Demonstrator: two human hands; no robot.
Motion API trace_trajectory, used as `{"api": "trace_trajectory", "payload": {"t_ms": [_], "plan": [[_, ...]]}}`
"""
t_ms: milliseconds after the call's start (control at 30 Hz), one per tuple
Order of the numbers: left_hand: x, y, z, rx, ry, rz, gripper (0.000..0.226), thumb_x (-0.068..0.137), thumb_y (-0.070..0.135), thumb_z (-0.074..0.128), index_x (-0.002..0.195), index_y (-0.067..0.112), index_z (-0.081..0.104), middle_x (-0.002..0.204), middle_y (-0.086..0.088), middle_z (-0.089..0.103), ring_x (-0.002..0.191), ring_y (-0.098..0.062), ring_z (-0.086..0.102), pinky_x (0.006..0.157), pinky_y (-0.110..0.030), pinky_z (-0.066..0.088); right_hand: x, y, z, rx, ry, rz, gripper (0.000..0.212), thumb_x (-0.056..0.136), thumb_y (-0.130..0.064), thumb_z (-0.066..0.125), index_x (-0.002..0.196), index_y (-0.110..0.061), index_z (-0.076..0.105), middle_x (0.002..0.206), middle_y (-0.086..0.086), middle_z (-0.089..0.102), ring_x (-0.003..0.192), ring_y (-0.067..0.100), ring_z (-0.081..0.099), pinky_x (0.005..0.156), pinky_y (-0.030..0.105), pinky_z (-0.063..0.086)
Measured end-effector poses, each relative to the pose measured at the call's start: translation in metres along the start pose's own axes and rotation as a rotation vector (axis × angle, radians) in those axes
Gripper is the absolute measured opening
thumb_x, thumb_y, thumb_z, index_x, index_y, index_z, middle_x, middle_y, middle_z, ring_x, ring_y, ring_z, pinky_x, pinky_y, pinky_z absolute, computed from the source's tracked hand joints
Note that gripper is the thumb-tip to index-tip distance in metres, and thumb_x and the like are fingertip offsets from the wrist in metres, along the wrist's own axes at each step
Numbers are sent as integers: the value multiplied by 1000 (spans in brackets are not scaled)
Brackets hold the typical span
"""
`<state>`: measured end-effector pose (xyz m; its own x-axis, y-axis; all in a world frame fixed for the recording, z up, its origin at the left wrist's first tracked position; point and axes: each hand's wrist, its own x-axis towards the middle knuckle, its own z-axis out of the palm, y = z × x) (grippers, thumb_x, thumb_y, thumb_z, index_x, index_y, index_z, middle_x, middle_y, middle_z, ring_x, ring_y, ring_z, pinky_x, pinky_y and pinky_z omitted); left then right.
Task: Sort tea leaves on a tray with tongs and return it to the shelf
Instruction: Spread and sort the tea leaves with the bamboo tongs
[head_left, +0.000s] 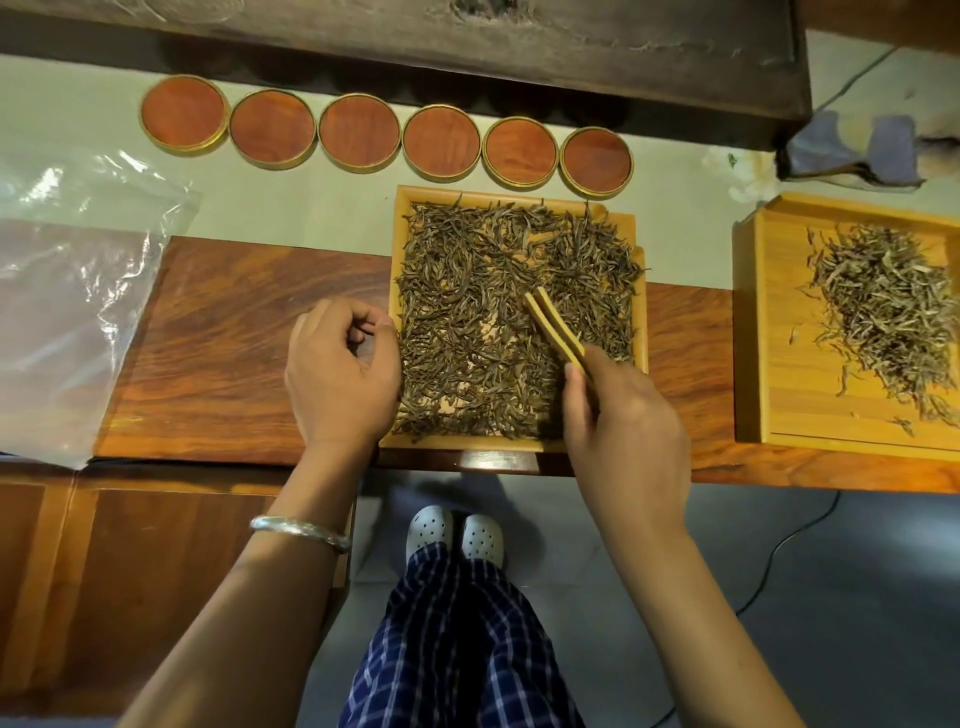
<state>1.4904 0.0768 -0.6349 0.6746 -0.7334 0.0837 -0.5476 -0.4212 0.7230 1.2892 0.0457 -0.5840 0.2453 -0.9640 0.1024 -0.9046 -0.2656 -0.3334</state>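
The right hand (618, 410) grips bamboo tongs (555, 325), tips over the tea leaves (498, 312) spread across the tray (397, 234). The left hand (340, 374) rests curled on the desk (218, 332), touching the tray's left edge.

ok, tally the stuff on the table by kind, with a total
Round red-brown coasters: 6, in a row behind the trays
Wooden trays of tea leaves: 2, centre tray and right tray
Bamboo tongs: 1, held in the right hand
Clear plastic bag: 1
Total: 10
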Motion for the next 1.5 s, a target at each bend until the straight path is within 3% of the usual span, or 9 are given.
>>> {"api": "trace_trajectory", "payload": {"t_ms": [367, 800, 967, 1167, 1500], "plan": [[0, 0, 1, 14, -1, 9, 11, 85, 23, 54, 80, 17, 61, 78, 5, 55, 79, -20, 51, 66, -25, 28, 4, 11, -5, 0, 55, 38, 27, 96, -21, 54, 115, -5, 65, 80, 10, 66, 58, 27, 61, 49, 22, 33], [1, -1, 1, 5, -4, -1, 9, 83, 21, 55, 79, 17, 62, 78, 5, 56, 80, -19, 52, 66, -24, 28, 3, 19, -8, -26, 11, 44, 25, 95, -20, 56, 111, -4, 66, 78, 13, 65, 61, 34, 62, 49, 28, 37], [1, -1, 1, 3, -9, 2, 9, 83, 21, 55, 78, 17, 62, 78, 6, 56, 80, -19, 52, 66, -24, 29, 16, -2, -10, 30, 15, 21, 25, 96, -20, 55, 112, -5, 66, 76, 7, 64, 54, 15, 50, 44, 12, 21], [1, -1, 0, -1, -10, 6, 10, 83, 22, 54, 79, 17, 62, 79, 5, 58, 80, -19, 52, 66, -24, 29, 33, -43, 14, 162, -91, -114, 30, 97, -25, 49, 115, -7, 65, 81, 6, 65, 58, 23, 60, 44, 27, 42], [0, 0, 0, -3, -11, -6, 10, 83, 22, 54, 80, 18, 62, 80, 6, 57, 81, -17, 51, 66, -23, 28, 27, -38, 17, 96, -51, -142, 29, 94, -24, 52, 112, -7, 67, 78, 7, 66, 52, 26, 60, 42, 23, 34]]}}
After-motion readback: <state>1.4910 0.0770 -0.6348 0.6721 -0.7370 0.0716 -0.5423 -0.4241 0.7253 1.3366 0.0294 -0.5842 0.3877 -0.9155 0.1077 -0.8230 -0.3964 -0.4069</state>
